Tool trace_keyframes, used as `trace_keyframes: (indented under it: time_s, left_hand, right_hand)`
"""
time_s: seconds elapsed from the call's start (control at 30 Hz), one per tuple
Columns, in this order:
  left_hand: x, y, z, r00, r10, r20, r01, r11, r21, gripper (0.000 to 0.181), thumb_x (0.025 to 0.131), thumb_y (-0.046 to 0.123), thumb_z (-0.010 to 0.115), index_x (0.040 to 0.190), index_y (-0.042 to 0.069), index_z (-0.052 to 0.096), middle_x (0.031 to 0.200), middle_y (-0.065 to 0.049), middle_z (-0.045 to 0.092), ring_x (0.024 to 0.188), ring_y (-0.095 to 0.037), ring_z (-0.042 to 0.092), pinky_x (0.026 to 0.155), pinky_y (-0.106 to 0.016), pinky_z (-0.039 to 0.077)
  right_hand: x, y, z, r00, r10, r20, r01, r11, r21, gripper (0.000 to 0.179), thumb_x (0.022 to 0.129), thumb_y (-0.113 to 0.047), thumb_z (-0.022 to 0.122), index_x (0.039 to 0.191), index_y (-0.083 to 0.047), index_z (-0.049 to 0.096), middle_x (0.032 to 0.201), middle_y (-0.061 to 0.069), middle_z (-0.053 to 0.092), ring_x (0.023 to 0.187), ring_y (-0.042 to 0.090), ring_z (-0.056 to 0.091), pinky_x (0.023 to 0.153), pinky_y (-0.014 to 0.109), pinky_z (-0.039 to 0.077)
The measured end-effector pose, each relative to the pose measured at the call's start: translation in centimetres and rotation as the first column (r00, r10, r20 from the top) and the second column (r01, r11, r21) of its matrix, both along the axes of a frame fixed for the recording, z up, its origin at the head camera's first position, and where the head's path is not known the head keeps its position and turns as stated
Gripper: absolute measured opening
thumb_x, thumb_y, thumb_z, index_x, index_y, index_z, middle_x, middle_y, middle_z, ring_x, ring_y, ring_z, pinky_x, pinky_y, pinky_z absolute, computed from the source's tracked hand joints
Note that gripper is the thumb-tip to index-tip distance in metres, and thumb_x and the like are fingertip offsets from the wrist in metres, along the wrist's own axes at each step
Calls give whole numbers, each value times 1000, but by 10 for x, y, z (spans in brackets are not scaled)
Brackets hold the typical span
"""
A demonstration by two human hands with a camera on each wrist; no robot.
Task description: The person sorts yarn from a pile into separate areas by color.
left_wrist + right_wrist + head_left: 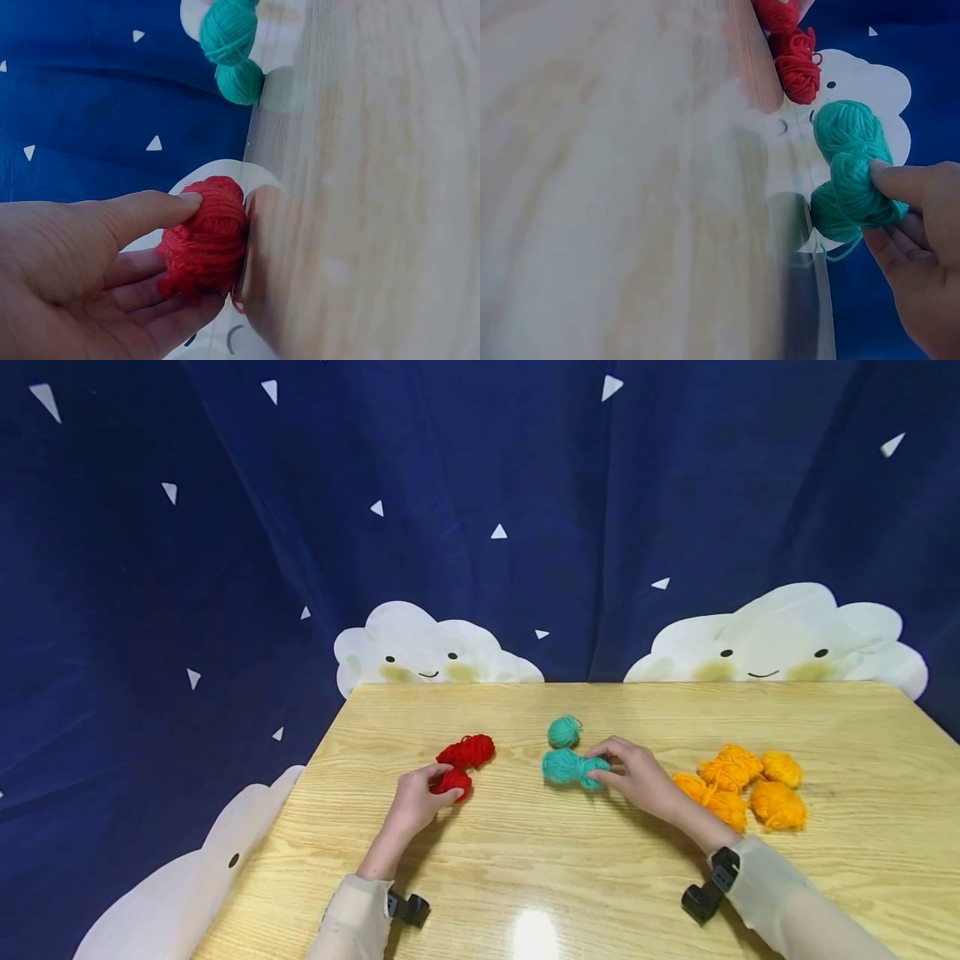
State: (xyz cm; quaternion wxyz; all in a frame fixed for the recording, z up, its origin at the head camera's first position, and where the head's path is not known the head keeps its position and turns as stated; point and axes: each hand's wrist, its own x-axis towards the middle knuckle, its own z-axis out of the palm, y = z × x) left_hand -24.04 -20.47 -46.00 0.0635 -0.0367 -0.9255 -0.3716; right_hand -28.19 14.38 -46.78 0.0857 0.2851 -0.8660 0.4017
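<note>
My left hand (417, 797) pinches a red ball of yarn (454, 785) between thumb and fingers. Just behind it lies a longer red skein of yarn (468, 751), pinched in at its middle. With thumb and fingertips my right hand (637, 777) grips the right end of a teal skein of yarn (562, 767), whose waist is drawn in. A round teal ball of yarn (563, 732) sits directly behind that skein. In the right wrist view the thumb presses on the teal skein (855, 180); in the left wrist view the thumb lies on the red yarn (206, 236).
Several orange balls of yarn (778, 806) lie grouped to the right, partly behind the right forearm. The wooden table (480, 877) ends at a dark blue curtain (465, 460) with white triangles and clouds. Each wrist carries a black camera.
</note>
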Motion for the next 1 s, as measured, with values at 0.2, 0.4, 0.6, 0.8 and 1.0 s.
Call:
trace_keyframes:
  time_s: [0.2, 0.4, 0.6, 0.8, 1.0]
  left_hand:
    - [1, 1, 1, 1000, 9, 12, -9, 1000, 10, 40, 82, 16, 78, 118, 0, 68, 116, -18, 70, 106, -31, 66, 89, -42, 56]
    - [1, 1, 1, 1000, 9, 4, -9, 1000, 8, 40, 82, 15, 79, 117, 0, 68, 116, -18, 70, 105, -31, 66, 89, -43, 56]
    - [0, 0, 1, 1000, -4, -8, 4, 1000, -4, 40, 82, 14, 79, 117, -1, 68, 115, -19, 71, 104, -31, 67, 88, -42, 56]
    - [0, 1, 2, 1000, 7, -9, -7, 1000, -8, 39, 82, 14, 78, 117, -1, 69, 116, -19, 70, 105, -32, 67, 89, -43, 56]
    - [1, 1, 2, 1000, 1, -10, -1, 1000, -9, 39, 81, 15, 79, 116, -1, 69, 114, -19, 71, 104, -31, 67, 87, -42, 56]
  right_hand:
    - [-5, -1, 0, 999, -13, -29, 14, 1000, 3, 19, 87, -7, 71, 106, -5, 68, 100, 7, 67, 91, 23, 65, 82, 37, 58]
    - [-9, 0, -1, 999, -25, -39, 26, 999, 20, 20, 87, -7, 72, 106, -5, 68, 100, 7, 67, 89, 20, 64, 81, 35, 58]
    - [-12, 0, -2, 999, -32, -34, 33, 999, 28, 21, 87, -7, 71, 107, -5, 68, 102, 9, 67, 92, 25, 65, 81, 36, 58]
    - [-15, 0, -3, 999, -49, -19, 50, 998, 39, 22, 87, -8, 71, 109, -6, 68, 105, 9, 68, 94, 24, 66, 81, 31, 57]
    - [-16, 0, -3, 999, -49, -20, 50, 998, 47, 22, 88, -8, 71, 109, -7, 68, 104, 8, 68, 94, 23, 65, 80, 28, 55]
